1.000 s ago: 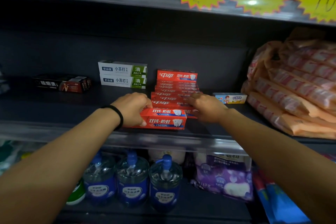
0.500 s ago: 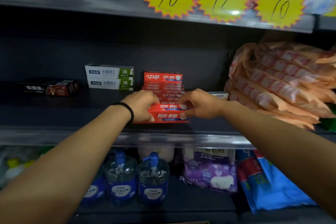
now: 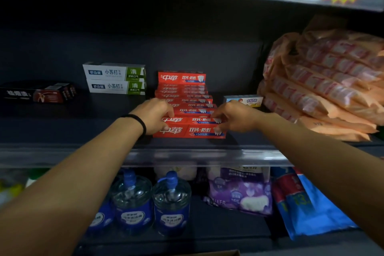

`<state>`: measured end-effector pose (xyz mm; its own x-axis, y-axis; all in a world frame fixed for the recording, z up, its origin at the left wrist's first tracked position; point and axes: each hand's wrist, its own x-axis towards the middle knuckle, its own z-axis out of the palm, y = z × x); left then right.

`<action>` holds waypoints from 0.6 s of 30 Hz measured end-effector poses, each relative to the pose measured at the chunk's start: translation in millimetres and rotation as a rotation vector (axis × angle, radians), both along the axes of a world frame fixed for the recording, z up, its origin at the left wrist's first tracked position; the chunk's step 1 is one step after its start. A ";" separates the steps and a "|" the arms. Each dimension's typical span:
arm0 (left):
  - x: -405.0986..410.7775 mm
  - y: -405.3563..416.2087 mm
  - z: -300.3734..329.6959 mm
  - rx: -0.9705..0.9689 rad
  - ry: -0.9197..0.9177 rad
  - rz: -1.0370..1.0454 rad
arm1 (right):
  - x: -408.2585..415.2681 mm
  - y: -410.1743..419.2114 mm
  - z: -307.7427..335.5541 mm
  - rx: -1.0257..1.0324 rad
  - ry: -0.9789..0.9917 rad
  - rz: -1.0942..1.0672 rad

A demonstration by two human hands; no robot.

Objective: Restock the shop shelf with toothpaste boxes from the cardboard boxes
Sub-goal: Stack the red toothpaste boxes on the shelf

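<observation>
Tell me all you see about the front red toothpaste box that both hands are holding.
The front red toothpaste box is a long cardboard carton with white characters, a tooth picture and a blue stripe. It lies flat, lengthwise, near the shelf edge, ahead of the red row. The left hand grips its left end; the right hand pinches its right.
</observation>
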<state>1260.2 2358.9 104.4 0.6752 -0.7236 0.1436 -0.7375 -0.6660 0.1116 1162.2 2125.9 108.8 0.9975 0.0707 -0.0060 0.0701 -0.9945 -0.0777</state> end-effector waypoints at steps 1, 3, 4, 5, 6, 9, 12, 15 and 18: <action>1.6 -0.1 -0.7 0.001 -0.015 0.000 | 1.0 -0.5 -1.4 0.004 -0.003 -0.004; 4.7 -0.5 -1.4 0.008 -0.045 0.007 | 2.8 -0.9 -2.6 0.002 -0.030 -0.006; 5.9 -0.9 -1.6 0.011 -0.056 0.012 | 3.5 -0.6 -2.4 -0.015 -0.047 -0.005; 7.2 -1.3 -1.8 0.011 -0.062 0.016 | 4.1 -0.4 -2.0 -0.034 -0.062 -0.012; 7.9 -1.7 -2.4 0.009 -0.065 0.019 | 4.9 -0.1 -1.8 -0.054 -0.074 -0.019; 9.0 -3.6 -5.1 -0.002 -0.094 0.017 | 7.7 0.8 -2.5 -0.120 -0.111 -0.033; 8.5 -5.0 -6.7 -0.001 -0.104 0.019 | 8.2 2.0 -4.6 -0.132 -0.128 -0.044; 6.4 -3.8 -5.6 0.012 -0.122 0.010 | 6.4 3.7 -5.6 -0.154 -0.140 -0.053; -2.2 -0.9 -2.1 0.014 -0.123 -0.007 | 1.3 6.4 -3.0 -0.191 -0.160 -0.057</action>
